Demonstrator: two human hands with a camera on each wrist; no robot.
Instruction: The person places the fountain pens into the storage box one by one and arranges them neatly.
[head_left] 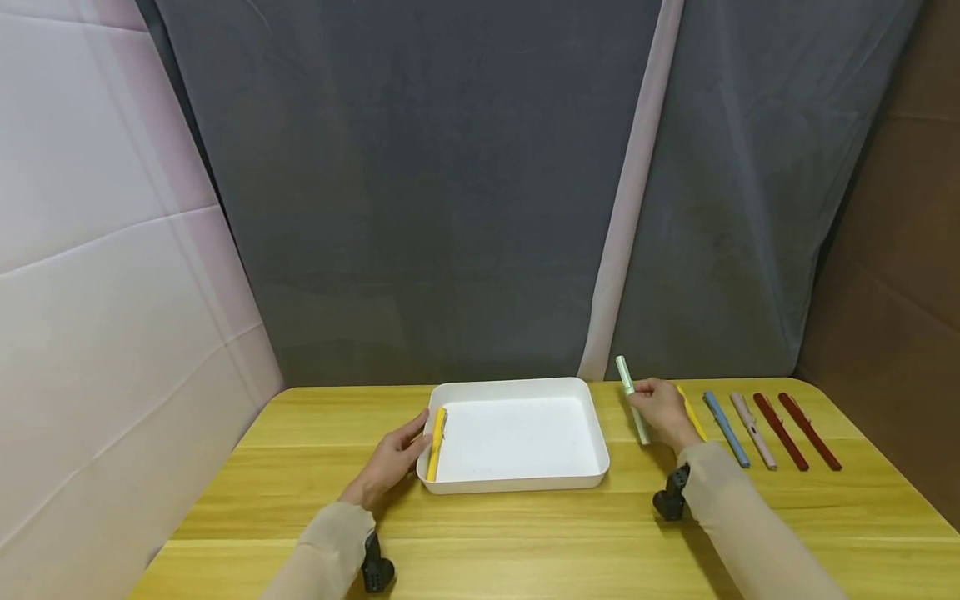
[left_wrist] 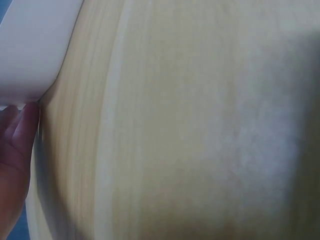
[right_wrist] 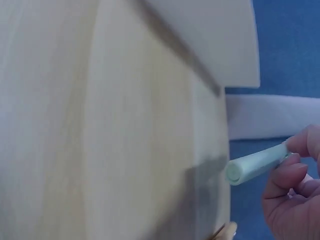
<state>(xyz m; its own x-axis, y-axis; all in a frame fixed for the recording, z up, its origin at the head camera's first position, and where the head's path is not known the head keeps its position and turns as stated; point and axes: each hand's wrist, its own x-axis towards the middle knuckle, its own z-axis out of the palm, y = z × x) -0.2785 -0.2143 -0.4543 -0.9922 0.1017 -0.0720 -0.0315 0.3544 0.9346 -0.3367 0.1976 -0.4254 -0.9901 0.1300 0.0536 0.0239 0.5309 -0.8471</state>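
Note:
A white rectangular tray [head_left: 525, 442] stands on the table with a yellow pen [head_left: 437, 446] lying along its left inner side. My left hand [head_left: 392, 460] touches the tray's left edge, its fingers fairly straight; in the left wrist view the fingertips [left_wrist: 31, 112] meet the outer wall near a corner. To the right of the tray, my right hand [head_left: 660, 410] pinches a pale green pen [head_left: 625, 375] between thumb and fingers, held above the table. The right wrist view shows one end of this pale green pen [right_wrist: 255, 164] sticking out. Another yellow pen [head_left: 692, 414] lies partly hidden behind the right hand.
Right of that hand lie a blue pen [head_left: 726, 429], a pinkish-grey pen [head_left: 753, 431] and two dark red pens, the nearer one [head_left: 781, 432] beside the outermost [head_left: 810, 431]. A grey curtain [head_left: 420, 208] hangs behind the wooden table [head_left: 510, 533].

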